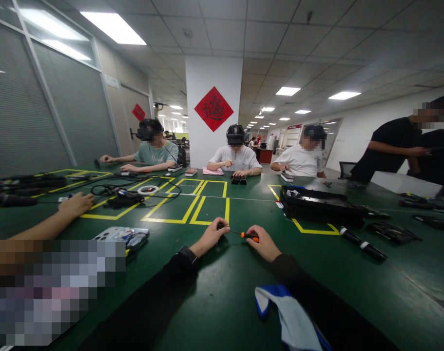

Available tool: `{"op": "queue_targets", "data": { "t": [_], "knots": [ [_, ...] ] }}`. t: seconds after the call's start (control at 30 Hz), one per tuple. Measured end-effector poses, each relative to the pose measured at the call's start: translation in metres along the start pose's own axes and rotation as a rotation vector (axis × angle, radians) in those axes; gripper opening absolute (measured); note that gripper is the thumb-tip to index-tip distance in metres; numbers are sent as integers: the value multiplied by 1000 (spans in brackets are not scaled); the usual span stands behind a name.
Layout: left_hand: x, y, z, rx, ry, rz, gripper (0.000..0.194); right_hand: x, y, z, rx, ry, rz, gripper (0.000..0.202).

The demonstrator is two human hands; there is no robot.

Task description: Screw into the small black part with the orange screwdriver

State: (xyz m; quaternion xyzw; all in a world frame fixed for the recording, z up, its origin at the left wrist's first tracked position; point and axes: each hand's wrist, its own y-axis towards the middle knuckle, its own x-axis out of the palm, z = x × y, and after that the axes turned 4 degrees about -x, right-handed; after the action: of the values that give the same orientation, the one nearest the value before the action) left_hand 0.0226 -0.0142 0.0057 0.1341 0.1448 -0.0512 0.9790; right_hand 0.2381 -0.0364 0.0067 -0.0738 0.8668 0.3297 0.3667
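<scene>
My right hand (264, 244) is closed around the orange and black handle of a screwdriver (246, 236). Its thin shaft points left, towards my left hand (209, 240). Between the fingertips of that left hand is a small black part (221, 225), pinched at the shaft's tip; its kind is too small to make out. Both hands are low over the green table (214, 292), level with each other. A blue and grey cloth (289, 312) lies beside my right forearm.
A long black housing (317, 204) lies at the right, near a black tube with white bands (364, 244). To the left are a clear bag (123, 235), coiled cables (123, 195) and a co-worker's hand (76, 204). Several people sit across the table.
</scene>
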Motion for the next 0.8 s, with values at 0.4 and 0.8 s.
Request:
{"op": "queue_targets", "data": {
  "t": [0.4, 0.8],
  "knots": [
    [0, 1, -4, 41, 9, 6, 22, 1, 1, 4, -11, -2, 35, 12],
    [0, 0, -2, 16, 23, 10, 24, 2, 0, -1, -49, -39, 16, 13]
  ]
}}
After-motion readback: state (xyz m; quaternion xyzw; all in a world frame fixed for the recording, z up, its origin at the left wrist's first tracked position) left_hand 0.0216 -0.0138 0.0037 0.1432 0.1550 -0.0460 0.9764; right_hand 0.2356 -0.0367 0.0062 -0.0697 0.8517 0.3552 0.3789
